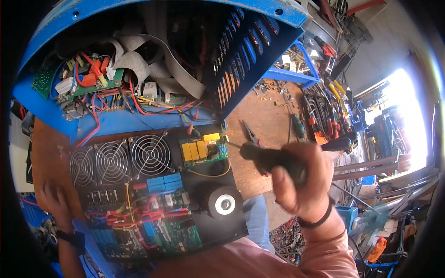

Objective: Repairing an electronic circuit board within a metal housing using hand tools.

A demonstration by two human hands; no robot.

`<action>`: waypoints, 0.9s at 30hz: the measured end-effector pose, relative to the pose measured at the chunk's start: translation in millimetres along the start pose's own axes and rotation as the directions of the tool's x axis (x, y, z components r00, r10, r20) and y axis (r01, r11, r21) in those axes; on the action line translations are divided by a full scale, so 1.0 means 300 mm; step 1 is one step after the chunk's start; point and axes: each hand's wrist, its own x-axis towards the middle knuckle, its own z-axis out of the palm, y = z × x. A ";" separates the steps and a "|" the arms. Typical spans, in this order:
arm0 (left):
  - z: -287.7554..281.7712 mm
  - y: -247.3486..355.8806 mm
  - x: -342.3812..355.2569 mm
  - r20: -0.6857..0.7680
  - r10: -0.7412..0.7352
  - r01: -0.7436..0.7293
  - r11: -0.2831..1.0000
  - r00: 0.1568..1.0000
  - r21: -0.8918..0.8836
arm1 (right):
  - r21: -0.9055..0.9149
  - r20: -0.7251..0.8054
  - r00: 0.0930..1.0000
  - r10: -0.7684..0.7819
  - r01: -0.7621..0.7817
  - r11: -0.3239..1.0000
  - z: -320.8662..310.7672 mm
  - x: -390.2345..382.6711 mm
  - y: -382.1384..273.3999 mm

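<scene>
My right hand (303, 178) grips a dark green screwdriver (259, 155), its thin shaft pointing left at the edge of a small board (197, 150) with yellow components, mounted on a black panel (213, 180). The panel also carries three wire fan guards (111, 162), wired circuit boards (143, 215) and a black round part (225, 204) with a pale center. My left hand (55, 201) rests open at the wooden bench's left edge, beside the panel. An open blue machine housing (106, 125) stands behind, with ribbon cables and wired boards inside.
On the wooden bench (250, 104) to the right lie pliers (250, 132), another screwdriver (299, 127), small loose parts and many hand tools (324, 113). A blue parts tray (294, 76) sits at the back. Clutter and metal bars (366, 169) stand beyond the bench, near a bright opening.
</scene>
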 end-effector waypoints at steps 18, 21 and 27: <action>-0.015 0.034 0.000 0.043 -0.066 0.066 0.998 0.997 0.002 | 0.210 -0.175 0.948 0.267 -0.229 0.950 -0.038 0.148 0.067; -0.013 0.041 0.011 0.044 -0.068 0.070 0.997 0.997 -0.032 | 0.065 -0.070 0.982 0.173 -0.168 0.984 -0.010 0.142 0.077; -0.022 0.048 0.009 0.065 -0.095 0.099 0.993 0.993 -0.060 | 0.106 -0.013 0.972 0.236 -0.233 0.967 0.032 0.147 0.089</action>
